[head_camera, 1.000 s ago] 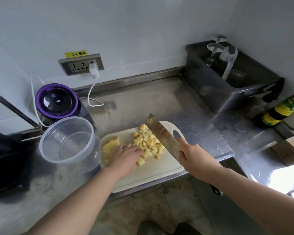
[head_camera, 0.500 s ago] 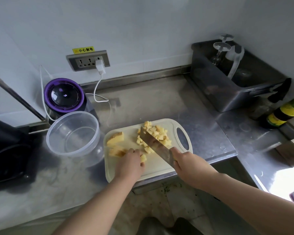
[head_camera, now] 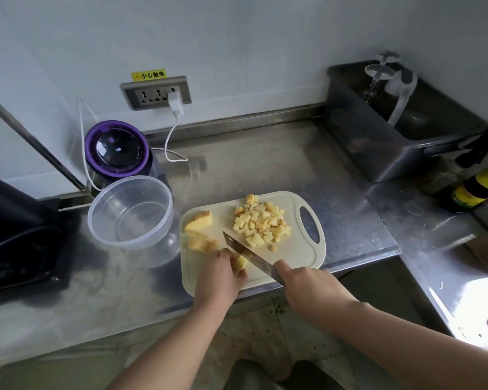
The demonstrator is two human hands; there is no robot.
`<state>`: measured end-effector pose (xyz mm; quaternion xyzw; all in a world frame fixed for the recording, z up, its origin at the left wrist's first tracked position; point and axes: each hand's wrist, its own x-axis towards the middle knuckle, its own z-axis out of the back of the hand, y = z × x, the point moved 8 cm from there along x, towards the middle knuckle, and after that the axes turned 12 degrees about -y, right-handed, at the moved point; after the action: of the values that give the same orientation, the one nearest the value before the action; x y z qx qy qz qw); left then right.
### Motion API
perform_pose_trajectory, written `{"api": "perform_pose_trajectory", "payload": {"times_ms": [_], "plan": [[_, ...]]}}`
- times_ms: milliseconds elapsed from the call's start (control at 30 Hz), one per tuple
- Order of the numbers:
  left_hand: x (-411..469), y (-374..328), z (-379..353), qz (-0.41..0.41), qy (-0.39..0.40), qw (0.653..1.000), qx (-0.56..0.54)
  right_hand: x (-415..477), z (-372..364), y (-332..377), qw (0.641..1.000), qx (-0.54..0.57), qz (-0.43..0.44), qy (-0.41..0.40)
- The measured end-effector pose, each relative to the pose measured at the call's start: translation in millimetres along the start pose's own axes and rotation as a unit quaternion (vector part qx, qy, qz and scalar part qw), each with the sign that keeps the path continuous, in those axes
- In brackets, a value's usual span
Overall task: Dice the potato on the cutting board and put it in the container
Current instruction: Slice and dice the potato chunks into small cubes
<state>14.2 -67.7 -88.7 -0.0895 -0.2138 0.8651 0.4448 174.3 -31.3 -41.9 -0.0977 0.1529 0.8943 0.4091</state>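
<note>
- The cream plastic cutting board [head_camera: 299, 250] lies at the centre of the frame on the stainless-steel tabletop [head_camera: 265, 164], its cut-out handle to the right and its near edge over the tabletop's front edge
- The left hand [head_camera: 220, 277] is at the board's lower left corner; its fingers [head_camera: 227, 256] are curled down and clamped on a potato piece [head_camera: 239, 263], pinning it to the board
- The right hand [head_camera: 307, 285] sits just right of it; its fingers are wrapped tight round the handle of a knife [head_camera: 247, 254], the handle hidden in the fist; the blade runs diagonally to the upper left and meets the held piece just beside the left fingertips
- The diced potato [head_camera: 261, 223] lies heaped on the board's right half, near the handle hole; a few cubes lie loose below the heap
- Two uncut potato chunks [head_camera: 199, 220] lie at the board's left edge, one above the other
- The clear round plastic container [head_camera: 104, 204] stands just left of the board, with no potato in it
- Behind it, in the upper left, stands a purple-rimmed appliance [head_camera: 116, 149] with a dark domed lid
- On the wall above is a grey triple socket [head_camera: 152, 94] holding a white plug [head_camera: 176, 104]; a yellow sticker [head_camera: 148, 75] over it reads "小心触电"
- In the upper right, a metal tub [head_camera: 392, 161] holds upturned wine glasses [head_camera: 378, 74]
- At the right edge a dark bottle [head_camera: 479, 188] bears a yellow-green label; its writing is too blurred to read
</note>
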Motion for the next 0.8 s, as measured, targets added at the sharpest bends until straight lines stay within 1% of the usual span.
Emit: {"api": "perform_pose_trajectory", "payload": {"times_ms": [267, 533, 733, 800], "plan": [[1.1, -2.4, 3.3, -0.005, -0.007, 1.000, 0.007, -5.0, -2.0, 1.5, 1.000, -0.005, 0.003, -0.002], [3.3, -0.1, -2.2, 0.009, 0.016, 1.000, 0.019, -7.3, -7.7, 7.0, 0.999, -0.003, 0.012, 0.036], [3.9, -2.8, 0.8, 0.008, 0.016, 1.000, -0.002, -2.1, -22.0, 10.8, 0.997, 0.011, 0.005, 0.075], [4.2, -3.3, 1.2, 0.009, 0.016, 1.000, -0.005, -1.1, -21.1, 7.8, 0.997, 0.013, 0.000, 0.076]]}}
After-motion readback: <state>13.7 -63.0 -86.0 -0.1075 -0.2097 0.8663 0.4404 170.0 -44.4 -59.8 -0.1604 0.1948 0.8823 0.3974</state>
